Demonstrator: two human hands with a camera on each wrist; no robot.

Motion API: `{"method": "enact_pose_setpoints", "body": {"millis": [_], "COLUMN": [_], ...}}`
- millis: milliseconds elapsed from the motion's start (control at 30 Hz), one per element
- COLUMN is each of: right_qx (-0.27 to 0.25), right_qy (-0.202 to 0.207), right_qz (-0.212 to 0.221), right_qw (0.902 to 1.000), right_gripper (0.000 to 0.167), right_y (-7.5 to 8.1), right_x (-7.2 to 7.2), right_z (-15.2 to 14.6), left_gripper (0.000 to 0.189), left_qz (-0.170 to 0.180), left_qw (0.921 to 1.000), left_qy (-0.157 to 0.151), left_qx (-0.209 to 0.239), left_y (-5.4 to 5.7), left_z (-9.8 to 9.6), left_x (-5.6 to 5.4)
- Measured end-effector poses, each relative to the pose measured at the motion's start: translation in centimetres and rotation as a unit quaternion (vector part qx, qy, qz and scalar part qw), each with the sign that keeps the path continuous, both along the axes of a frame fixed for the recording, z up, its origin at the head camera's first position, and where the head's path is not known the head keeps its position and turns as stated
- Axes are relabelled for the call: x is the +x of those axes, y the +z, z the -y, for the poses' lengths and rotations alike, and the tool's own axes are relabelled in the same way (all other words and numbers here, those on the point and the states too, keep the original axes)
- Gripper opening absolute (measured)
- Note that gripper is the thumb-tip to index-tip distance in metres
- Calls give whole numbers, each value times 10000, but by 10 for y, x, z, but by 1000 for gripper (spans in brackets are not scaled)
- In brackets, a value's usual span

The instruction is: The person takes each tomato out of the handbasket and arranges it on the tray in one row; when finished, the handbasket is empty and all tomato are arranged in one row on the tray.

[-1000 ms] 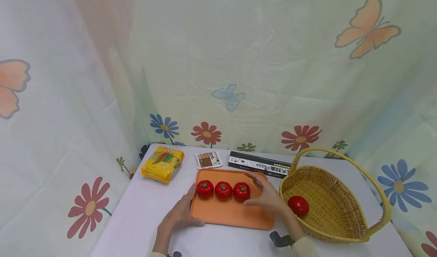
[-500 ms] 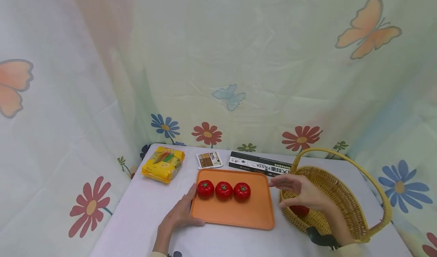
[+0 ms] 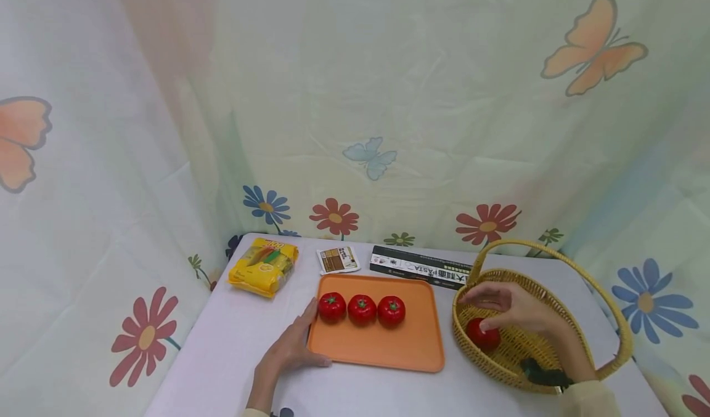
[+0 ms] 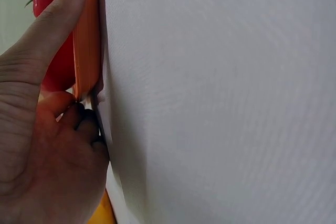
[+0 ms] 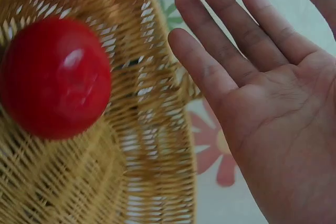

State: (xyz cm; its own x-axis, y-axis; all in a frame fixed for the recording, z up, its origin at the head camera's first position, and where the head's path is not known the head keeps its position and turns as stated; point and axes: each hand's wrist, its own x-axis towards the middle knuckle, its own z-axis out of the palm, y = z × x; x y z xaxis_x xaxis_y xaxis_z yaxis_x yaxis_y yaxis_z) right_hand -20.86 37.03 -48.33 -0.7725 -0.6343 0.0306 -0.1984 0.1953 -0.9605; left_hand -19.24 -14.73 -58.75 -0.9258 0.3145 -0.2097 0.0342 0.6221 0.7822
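Three red tomatoes, the middle one (image 3: 362, 310) among them, sit in a row on an orange tray (image 3: 383, 350). My left hand (image 3: 291, 346) holds the tray's near left corner, thumb along the front edge and fingers at the left side. The left wrist view shows the thumb against the tray's rim (image 4: 86, 51). Over the wicker basket (image 3: 532, 352) is my right hand (image 3: 518, 309), fingers spread and holding nothing. Below its thumb, another red tomato (image 3: 481, 336) lies inside the basket; in the right wrist view this tomato (image 5: 55, 80) is apart from the palm.
A yellow packet (image 3: 263, 268) lies at the back left, beside a small white-and-brown sachet (image 3: 338, 260). A long black pasta box (image 3: 418, 266) lies behind the tray. The basket's tall arched handle (image 3: 596, 281) rises on the right. A flowered curtain stands behind the table.
My right hand has moved right, from beside the rightmost tomato on the tray to above the tomato in the basket. The left hand and the tray have stayed in place.
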Motion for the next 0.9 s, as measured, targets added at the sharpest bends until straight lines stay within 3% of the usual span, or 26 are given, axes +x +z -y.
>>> {"method": "enact_pose_setpoints", "body": {"millis": [200,533,667,900], "right_qx": [-292,32,-58,80], "right_qy": [321,133,226,432], "right_qz": [471,1100,1294,1189], "right_qw": [9979,9938,9913,9919], "right_gripper": [45,48,49,53], "right_y": [-18,-36,-42,-48], "right_x": [-9,-9,-10,-11], "right_z": [-23,-40,-42,-41], "left_gripper": [139,140,141,140], "left_qz": [21,195,202,128], "left_qw": [9999,9998,9997,9999], "left_qy": [-69,96,128,106], "left_qx": [116,6,9,1], "left_y": [-2,0,1,1], "left_z": [-2,-4,-3,0], "left_x": [1,2,2,2]}}
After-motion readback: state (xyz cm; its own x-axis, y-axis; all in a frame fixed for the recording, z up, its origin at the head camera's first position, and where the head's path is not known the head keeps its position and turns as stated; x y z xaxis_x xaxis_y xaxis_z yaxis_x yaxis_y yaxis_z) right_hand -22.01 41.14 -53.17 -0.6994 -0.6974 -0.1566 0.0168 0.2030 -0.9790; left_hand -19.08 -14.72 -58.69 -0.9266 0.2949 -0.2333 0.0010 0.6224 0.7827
